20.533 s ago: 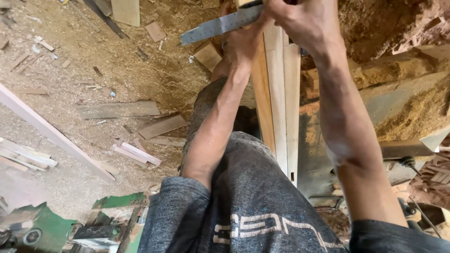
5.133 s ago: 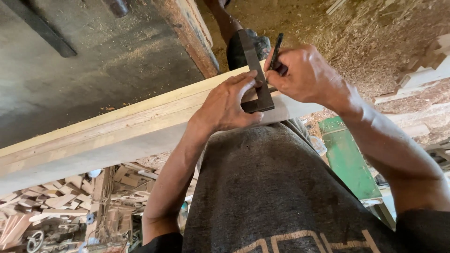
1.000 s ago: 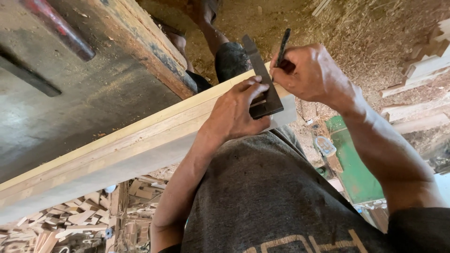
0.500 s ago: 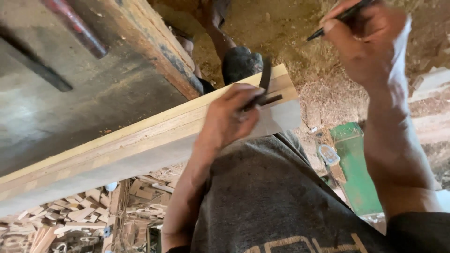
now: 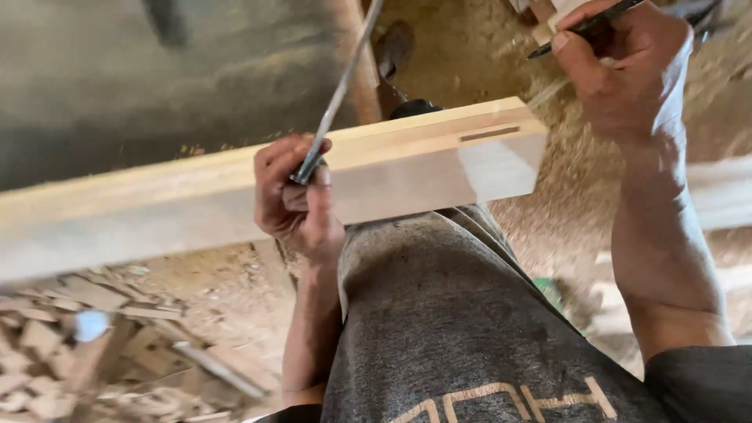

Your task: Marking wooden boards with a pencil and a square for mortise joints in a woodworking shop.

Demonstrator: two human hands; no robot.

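The left hand [image 5: 296, 200], at centre left of the frame, is clenched around the stock of a metal try square [image 5: 333, 102], whose blade rises edge-on toward the top centre. The right hand [image 5: 627, 66], at upper right, grips a dark pencil [image 5: 583, 27] between thumb and fingers. A pale wooden beam [image 5: 235, 196] crosses the frame from left to centre right, with a dark slot [image 5: 489, 134] near its end. Wood offcuts [image 5: 94, 329] lie blurred at lower left.
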